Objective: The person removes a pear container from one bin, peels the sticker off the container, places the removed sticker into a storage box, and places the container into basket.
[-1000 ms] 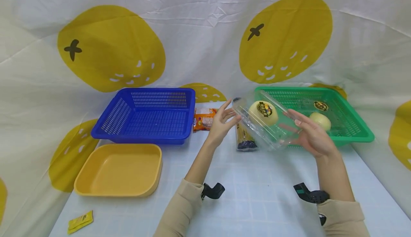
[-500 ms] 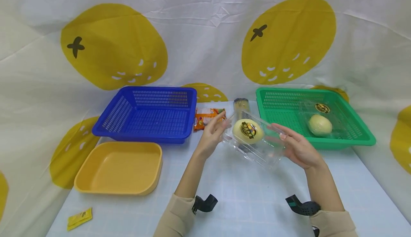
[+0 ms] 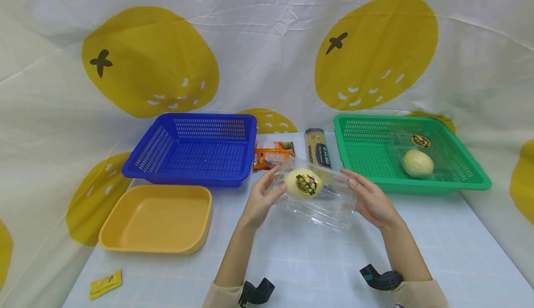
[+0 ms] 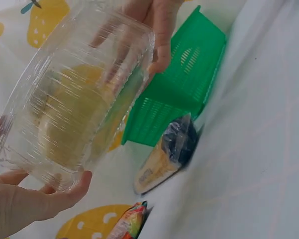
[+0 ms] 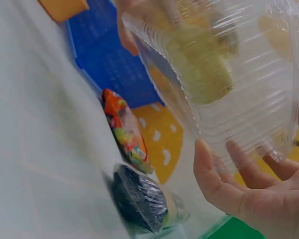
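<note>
A clear plastic box [image 3: 333, 209] is held up tilted over the table by both hands. Inside it a pale yellow round fruit or vegetable [image 3: 293, 186] lies toward the left end, behind a black label [image 3: 307, 185]. My left hand [image 3: 259, 200] grips the box's left end, thumb on the near side and fingers around the edge. At the opposite end my right hand [image 3: 373, 200] holds the box between thumb and fingers. In the right wrist view, the fingers [image 5: 204, 159] bend against the ribbed plastic [image 5: 258, 99].
Behind the box lie an orange packet [image 3: 273, 154] and a long bagged package [image 3: 318, 147]. A green basket [image 3: 400, 186] at right holds a similar boxed round item [image 3: 418, 163]. A blue basket [image 3: 196, 180], yellow tray [image 3: 156, 222] and small yellow packet [image 3: 106, 285] are at left.
Both hands have brought the clear plastic box left and nearer the body, away from the green basket. The left hand, fingers looser at first, now grips the box's left end.
</note>
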Demonstrator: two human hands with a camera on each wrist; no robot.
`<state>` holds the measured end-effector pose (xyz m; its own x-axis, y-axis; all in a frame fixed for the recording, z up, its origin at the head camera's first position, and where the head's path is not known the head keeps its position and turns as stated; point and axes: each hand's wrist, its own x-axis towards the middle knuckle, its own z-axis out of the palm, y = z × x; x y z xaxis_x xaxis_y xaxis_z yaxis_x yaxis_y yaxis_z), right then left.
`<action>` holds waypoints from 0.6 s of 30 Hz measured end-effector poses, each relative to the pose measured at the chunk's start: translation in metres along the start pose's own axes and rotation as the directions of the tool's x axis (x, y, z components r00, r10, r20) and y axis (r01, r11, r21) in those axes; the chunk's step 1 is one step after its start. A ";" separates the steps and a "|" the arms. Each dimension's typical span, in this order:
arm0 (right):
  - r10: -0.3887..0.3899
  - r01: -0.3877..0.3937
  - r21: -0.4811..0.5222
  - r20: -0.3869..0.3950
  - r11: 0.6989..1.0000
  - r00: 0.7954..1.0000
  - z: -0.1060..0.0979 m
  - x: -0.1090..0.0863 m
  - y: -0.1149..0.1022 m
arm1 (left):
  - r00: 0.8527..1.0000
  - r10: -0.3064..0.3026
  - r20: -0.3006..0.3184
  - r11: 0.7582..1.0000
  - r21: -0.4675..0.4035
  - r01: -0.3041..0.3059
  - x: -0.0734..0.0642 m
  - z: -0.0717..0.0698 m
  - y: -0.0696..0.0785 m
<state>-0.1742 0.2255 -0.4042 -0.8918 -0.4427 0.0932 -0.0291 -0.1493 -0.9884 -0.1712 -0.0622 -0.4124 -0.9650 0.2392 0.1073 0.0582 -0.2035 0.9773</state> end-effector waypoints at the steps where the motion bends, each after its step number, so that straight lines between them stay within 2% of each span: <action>1: 0.010 -0.010 -0.011 -0.025 1.000 1.000 0.002 0.000 0.001 | 1.000 0.001 -0.003 1.000 -0.015 -0.001 -0.003 -0.001 -0.001; 5: 0.036 -0.038 -0.010 -0.124 0.999 0.992 0.009 -0.001 0.007 | 1.000 0.008 -0.026 0.999 -0.049 -0.009 -0.015 -0.004 -0.004; 10: 0.012 0.003 0.076 -0.199 0.997 0.980 0.017 -0.002 0.015 | 0.998 -0.002 -0.060 0.998 -0.067 -0.002 -0.028 -0.006 -0.007; 13: 0.016 0.006 0.090 -0.244 0.996 0.970 0.023 -0.003 0.019 | 0.997 -0.004 -0.083 0.997 -0.079 -0.003 -0.034 -0.008 -0.011; 18: 0.088 -0.083 0.031 -0.326 0.996 0.941 0.034 -0.005 0.023 | 0.992 -0.015 -0.129 0.997 -0.075 0.005 -0.046 -0.011 -0.021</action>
<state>-0.1554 0.1945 -0.4232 -0.9892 -0.1415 -0.0386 0.0585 -0.1395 -0.9885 -0.1312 -0.0789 -0.4401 -0.9907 0.1179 0.0683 0.0338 -0.2728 0.9615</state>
